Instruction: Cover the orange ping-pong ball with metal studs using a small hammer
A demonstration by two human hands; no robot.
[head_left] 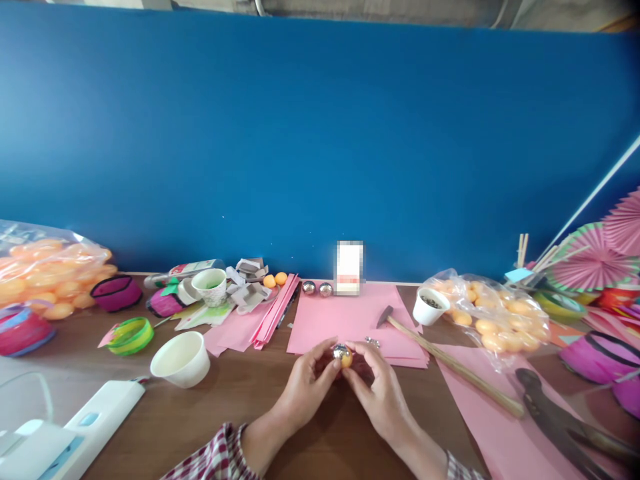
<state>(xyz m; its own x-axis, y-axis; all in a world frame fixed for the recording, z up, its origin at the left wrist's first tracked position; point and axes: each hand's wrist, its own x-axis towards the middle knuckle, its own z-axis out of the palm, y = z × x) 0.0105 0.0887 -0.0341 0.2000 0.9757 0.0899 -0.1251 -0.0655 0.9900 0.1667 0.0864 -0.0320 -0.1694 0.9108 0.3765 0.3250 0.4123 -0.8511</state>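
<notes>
An orange ping-pong ball (343,357), partly covered with shiny silver studs, is held up between both hands above the table's front part. My left hand (311,381) grips it from the left with thumb and fingers. From the right, my right hand (374,383) has its thumb and fingertips against the ball; whether a stud is pinched there I cannot make out. A few loose silver studs (373,342) lie on the pink paper (320,330) just beyond my right hand. At the back of the paper sit two silver-covered balls (309,288).
A hammer (450,360) lies to the right, near a dark curved metal tool (555,413). A white cup (429,308) of small dark pieces stands beside a bag of orange balls (513,320). Leftward are a white bowl (181,363) and a power strip (93,427). A blue panel (320,133) rises behind.
</notes>
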